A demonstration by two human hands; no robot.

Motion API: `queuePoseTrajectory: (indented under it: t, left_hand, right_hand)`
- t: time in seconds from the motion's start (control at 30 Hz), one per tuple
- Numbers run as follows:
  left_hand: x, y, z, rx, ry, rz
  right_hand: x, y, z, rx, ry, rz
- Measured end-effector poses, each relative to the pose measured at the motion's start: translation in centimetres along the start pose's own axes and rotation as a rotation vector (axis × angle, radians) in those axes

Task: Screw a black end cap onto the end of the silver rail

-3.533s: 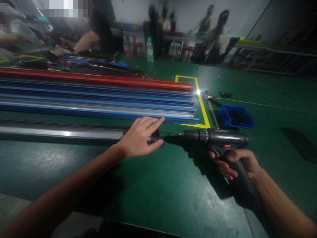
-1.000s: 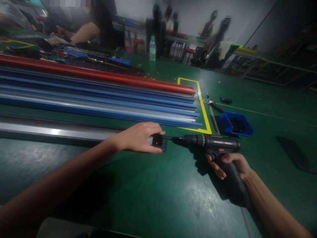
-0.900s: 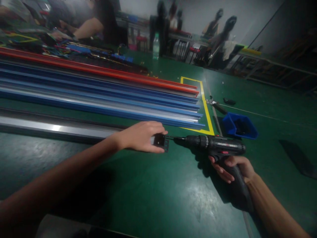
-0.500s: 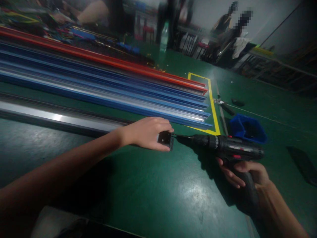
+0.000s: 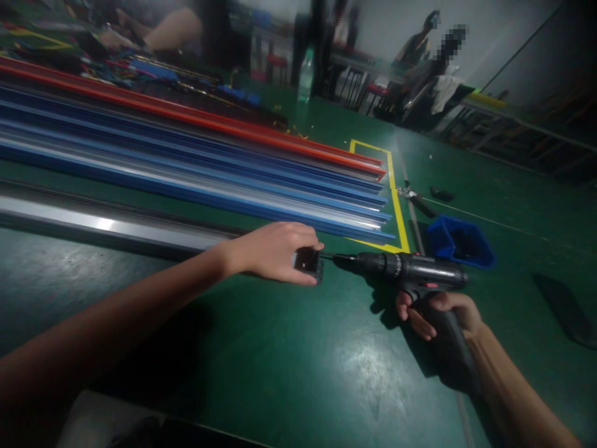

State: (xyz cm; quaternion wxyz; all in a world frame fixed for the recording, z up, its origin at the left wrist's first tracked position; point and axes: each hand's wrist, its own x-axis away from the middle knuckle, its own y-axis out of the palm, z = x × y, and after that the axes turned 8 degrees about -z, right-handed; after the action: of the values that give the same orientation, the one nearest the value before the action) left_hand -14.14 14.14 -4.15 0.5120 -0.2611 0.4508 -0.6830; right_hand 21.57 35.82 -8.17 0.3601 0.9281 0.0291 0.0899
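Note:
My left hand (image 5: 280, 252) is closed around the end of a long grey metal profile (image 5: 140, 224) that lies along the green table. A black end piece (image 5: 319, 269) with small holes shows between its thumb and fingers. My right hand (image 5: 448, 314) grips a black cordless drill (image 5: 429, 274) by its handle. The drill lies level, its long bit (image 5: 338, 256) pointing left at the end piece. The bit's tip is at the upper part of that piece; whether it sits in a hole I cannot make out.
Blue profiles (image 5: 233, 180) and a red profile (image 5: 224, 118) lie behind, ending near yellow tape (image 5: 400, 218). On the right are a blue bin (image 5: 459, 242), pliers (image 5: 420, 200) and a dark flat object (image 5: 562, 308). A bottle (image 5: 305, 78) stands farther back. Another person's arm (image 5: 175, 30) is at upper left.
The drill and my right hand have moved left, towards the end piece. My left hand keeps its hold on the grey profile. The whole view has shifted slightly.

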Motion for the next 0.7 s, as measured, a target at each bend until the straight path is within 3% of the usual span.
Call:
queuePoseTrajectory:
  t: [0.17,0.37,0.7]
  left_hand:
    - [0.0,0.1,-0.1,0.024,-0.009,0.0]
    - [0.0,0.4,-0.3,0.047,-0.016,0.016]
    - [0.0,0.2,-0.1,0.036,-0.018,0.007]
  right_hand:
    - [-0.3,0.3,-0.1,0.006,0.024,0.022]
    - [-0.3,1.2,-0.2,0.061,0.067,0.2]
    - [-0.1,-0.2,0.4,-0.015,0.027,0.067]
